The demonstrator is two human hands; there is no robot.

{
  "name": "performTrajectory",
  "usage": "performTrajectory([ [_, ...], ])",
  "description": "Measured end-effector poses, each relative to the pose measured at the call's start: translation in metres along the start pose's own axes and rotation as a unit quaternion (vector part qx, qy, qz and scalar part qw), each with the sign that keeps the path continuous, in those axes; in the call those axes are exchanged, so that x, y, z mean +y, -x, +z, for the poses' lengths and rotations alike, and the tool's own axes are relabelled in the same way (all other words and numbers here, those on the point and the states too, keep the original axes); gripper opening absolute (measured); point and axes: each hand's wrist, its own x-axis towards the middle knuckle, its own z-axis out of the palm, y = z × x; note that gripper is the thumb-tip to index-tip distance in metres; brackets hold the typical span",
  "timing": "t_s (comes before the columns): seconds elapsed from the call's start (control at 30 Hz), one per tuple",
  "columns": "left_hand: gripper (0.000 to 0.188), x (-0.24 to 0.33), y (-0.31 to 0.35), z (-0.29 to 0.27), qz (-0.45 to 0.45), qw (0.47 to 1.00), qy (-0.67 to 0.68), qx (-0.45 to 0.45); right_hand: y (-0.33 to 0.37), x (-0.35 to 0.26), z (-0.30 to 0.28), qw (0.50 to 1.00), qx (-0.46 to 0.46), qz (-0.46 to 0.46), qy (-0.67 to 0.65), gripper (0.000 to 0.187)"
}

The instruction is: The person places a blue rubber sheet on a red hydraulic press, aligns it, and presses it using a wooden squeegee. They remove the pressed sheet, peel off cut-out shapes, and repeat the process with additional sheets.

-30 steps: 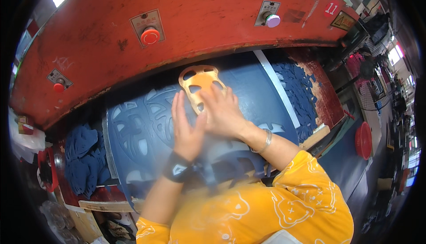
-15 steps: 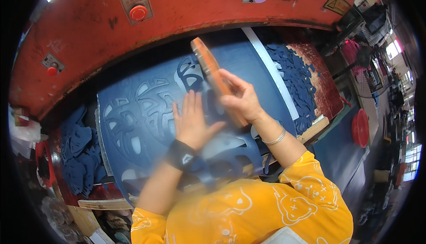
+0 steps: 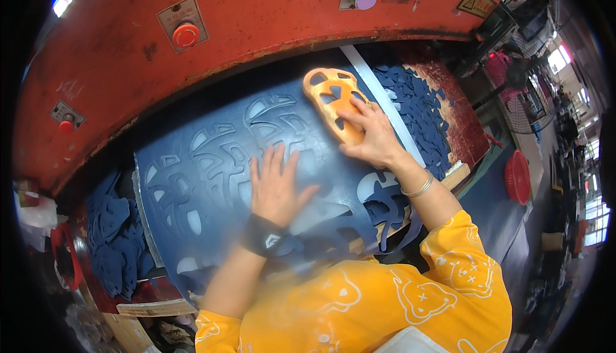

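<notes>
A dark blue sheet [image 3: 224,131] lies over the bed of a red press, with several rounded shapes cut into its left and middle part. My left hand [image 3: 276,189] rests on it near the middle, fingers spread, with a black band on the wrist. An orange cutting die [image 3: 333,99], shaped like a sole with openings through it, is at the right part of the sheet. My right hand [image 3: 375,138] grips its near right edge. Whether the die touches the sheet all round, I cannot tell.
The red press beam [image 3: 256,19] spans the far side, carrying a red button [image 3: 185,34] and a pale purple knob [image 3: 365,0]. Blue scraps [image 3: 414,115] lie right of a white strip [image 3: 385,106]; cut blue pieces [image 3: 115,237] are heaped at left. A red basket [image 3: 517,176] stands at far right.
My right hand has moved right with the die, turning it from on edge to face up, nearly flat. My left hand stays spread on the sheet.
</notes>
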Motion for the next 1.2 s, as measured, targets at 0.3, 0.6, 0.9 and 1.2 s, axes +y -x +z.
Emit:
performTrajectory([
  [0.3,0.04,-0.014,0.001,-0.048,-0.09,0.926,0.366,0.002,0.004,0.027,-0.015,0.992,0.012,-0.014,-0.126,0.053],
  [0.6,0.021,-0.011,0.162,-0.096,-0.243,0.864,0.392,0.204,-0.014,0.029,-0.012,0.994,-0.013,-0.015,0.103,0.074],
  [0.9,0.016,0.003,0.227,0.011,-0.098,0.974,-0.075,0.19,0.079,0.125,-0.058,0.927,0.35,0.094,0.094,0.068],
  [1.2,0.014,0.009,0.224,0.012,-0.092,0.965,-0.088,0.231,0.009,0.007,-0.085,0.779,0.607,-0.14,-0.074,0.075],
])
